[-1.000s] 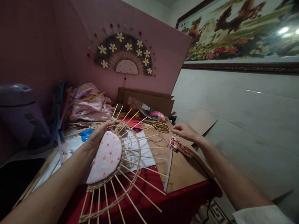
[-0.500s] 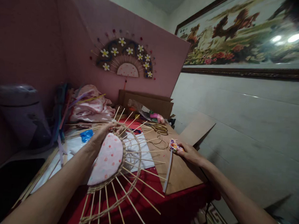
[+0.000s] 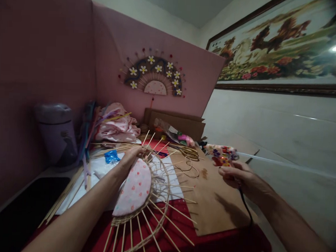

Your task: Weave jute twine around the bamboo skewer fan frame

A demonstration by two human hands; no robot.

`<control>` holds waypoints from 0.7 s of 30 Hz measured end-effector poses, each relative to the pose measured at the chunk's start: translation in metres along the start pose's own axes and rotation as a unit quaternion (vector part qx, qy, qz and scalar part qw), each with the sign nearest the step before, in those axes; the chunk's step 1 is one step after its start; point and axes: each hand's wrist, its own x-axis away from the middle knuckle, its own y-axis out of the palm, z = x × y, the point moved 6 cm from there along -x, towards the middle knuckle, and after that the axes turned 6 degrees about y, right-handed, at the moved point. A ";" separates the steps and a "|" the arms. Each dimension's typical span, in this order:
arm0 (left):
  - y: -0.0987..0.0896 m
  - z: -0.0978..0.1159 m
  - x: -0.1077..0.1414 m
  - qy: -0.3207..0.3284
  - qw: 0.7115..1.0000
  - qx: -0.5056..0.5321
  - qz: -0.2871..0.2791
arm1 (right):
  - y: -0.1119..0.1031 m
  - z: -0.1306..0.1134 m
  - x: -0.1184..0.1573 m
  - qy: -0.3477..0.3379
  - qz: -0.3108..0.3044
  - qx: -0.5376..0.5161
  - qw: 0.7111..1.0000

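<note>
My left hand (image 3: pixel 131 159) is closed on the upper edge of a half-round woven fan frame (image 3: pixel 168 187). Pale thin sticks radiate from it, and braided cord runs around it in two arcs. Its centre is a pink dotted fabric half-circle (image 3: pixel 137 186). On the right, my right hand (image 3: pixel 240 175) grips a flower-patterned hot glue gun (image 3: pixel 222 152), held above the cardboard and apart from the fan. A long pale glue stick (image 3: pixel 269 161), blurred, sticks out of it to the right. A black cord (image 3: pixel 246 207) hangs below that hand.
Brown cardboard (image 3: pixel 209 202) and white paper (image 3: pixel 171 170) lie on a red cloth (image 3: pixel 180 223). Scissors and cord (image 3: pixel 187 153), a blue packet (image 3: pixel 111 156) and loose sticks lie around. A purple tumbler (image 3: pixel 57 136) stands left. A finished flowered fan (image 3: pixel 156 75) hangs behind.
My right hand has lifted and moved right with the glue gun, whose glue stick swung from pointing down to pointing right. My left hand still holds the fan; the whole view has shifted.
</note>
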 end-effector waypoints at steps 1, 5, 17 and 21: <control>0.001 0.000 0.000 0.008 1.000 -0.006 -0.003 | 0.019 -0.004 0.001 0.011 -0.018 0.029 0.999; 0.003 -0.001 -0.001 0.031 0.999 -0.024 -0.024 | 0.094 -0.016 0.005 0.016 -0.124 0.166 0.978; 0.005 0.003 0.001 0.037 0.997 -0.068 0.001 | 0.168 -0.027 -0.030 -0.034 -0.136 0.213 0.967; 0.004 0.002 -0.001 0.046 0.996 -0.073 0.007 | 0.171 -0.023 -0.040 -0.016 -0.111 0.238 0.965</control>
